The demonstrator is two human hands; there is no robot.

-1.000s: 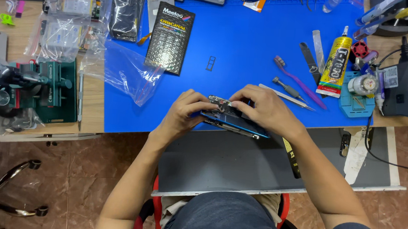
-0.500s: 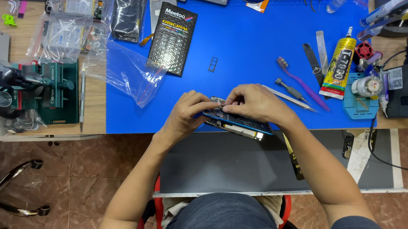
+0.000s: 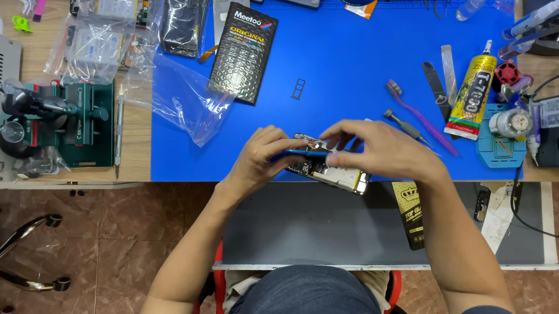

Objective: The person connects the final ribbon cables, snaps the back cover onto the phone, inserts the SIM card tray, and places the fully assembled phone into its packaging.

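My left hand (image 3: 261, 161) grips the left end of an opened smartphone (image 3: 331, 172) with a blue frame and exposed circuit board, held at the near edge of the blue work mat (image 3: 345, 63). My right hand (image 3: 385, 148) hovers over the phone's right half, fingers spread and curled, fingertips at its top edge. Whether it pinches the blue frame or a small part, I cannot tell. A small black SIM tray (image 3: 298, 89) lies on the mat beyond the phone.
A black flat package (image 3: 243, 53) and clear plastic bags (image 3: 179, 97) lie left of centre. A glue tube (image 3: 471, 98), purple toothbrush (image 3: 421, 118) and pry tools sit right. A green clamp jig (image 3: 65, 122) stands far left. A grey shelf (image 3: 353, 228) extends below the mat.
My right hand has lifted off the phone and opened its fingers. The phone's inner board and battery side now shows below the blue frame. My left hand keeps its grip.
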